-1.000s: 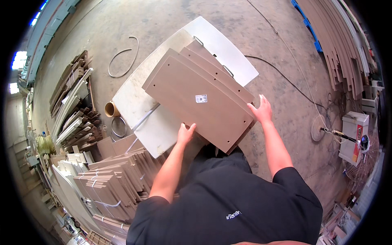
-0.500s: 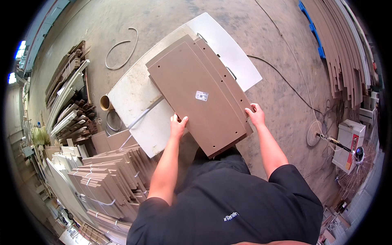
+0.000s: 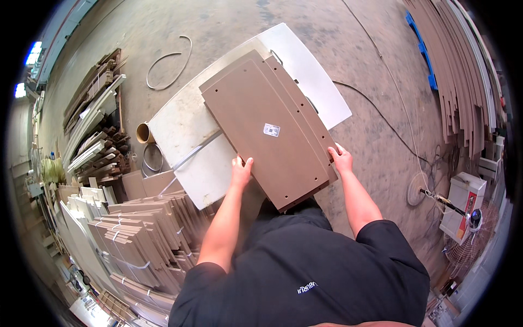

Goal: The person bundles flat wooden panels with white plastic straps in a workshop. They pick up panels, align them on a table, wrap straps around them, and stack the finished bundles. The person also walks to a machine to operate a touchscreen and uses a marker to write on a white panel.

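Note:
A stack of brown panels [image 3: 256, 163] lies slantwise in front of me, its near end close to my waist. Small dark holes run along the panels' edges, and a white label [image 3: 271, 129] sits on the top one. My left hand [image 3: 240, 171] grips the left edge near the near end, thumb on top. On the opposite edge my right hand [image 3: 341, 159] holds the panels, also with its thumb above; the fingers underneath are partly hidden. Beneath the far part of the stack is a large white board [image 3: 321, 87] with a pale strap [image 3: 197, 150] across it.
Strapped bundles of brown boards [image 3: 136, 240] stand at my lower left. Beyond them are a cardboard tube [image 3: 144, 133] and a pile of planks [image 3: 95, 125]. Long brown boards [image 3: 455, 71] lie at the far right, above a white box [image 3: 463, 204] and a wire-guarded fan [image 3: 471, 245]. Cables cross the floor.
The view has shifted slightly, so the surroundings sit a little differently in the picture. Both hands keep their hold on the brown panels, which have hardly moved.

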